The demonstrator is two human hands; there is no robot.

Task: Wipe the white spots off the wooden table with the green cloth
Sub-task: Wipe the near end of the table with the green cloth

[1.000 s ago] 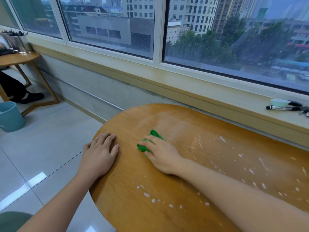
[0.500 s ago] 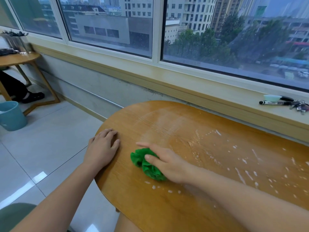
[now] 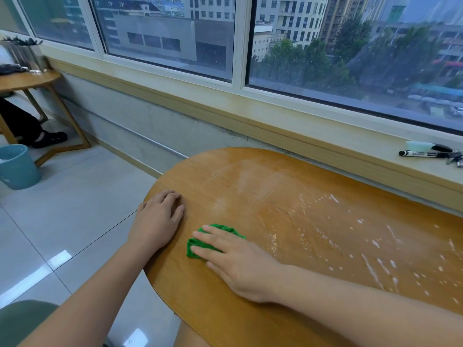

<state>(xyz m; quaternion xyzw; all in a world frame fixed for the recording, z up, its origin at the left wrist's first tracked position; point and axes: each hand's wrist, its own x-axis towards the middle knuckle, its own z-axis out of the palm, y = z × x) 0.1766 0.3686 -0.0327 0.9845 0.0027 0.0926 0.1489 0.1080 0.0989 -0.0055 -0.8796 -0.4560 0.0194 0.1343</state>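
The wooden table [image 3: 250, 186] has a rounded left end. My right hand [image 3: 235, 261] presses flat on the crumpled green cloth [image 3: 198, 244] near that end, fingers spread over it; most of the cloth is hidden under the hand. My left hand [image 3: 156, 219] rests palm down on the table's left edge, holding nothing. White spots [image 3: 375, 246] and smears cover the right part of the table. The surface around the cloth and toward the far left end shows only faint streaks.
A windowsill runs behind the table, with a black marker [image 3: 421, 154] and small items on it at the right. A blue bucket [image 3: 17, 166] stands on the tiled floor at left, by another wooden table [image 3: 30, 78] and a person's leg [image 3: 32, 131].
My right hand swept the cloth toward me and the near edge, then back a little. The white spots near the front edge that showed earlier are gone. My left hand stayed put.
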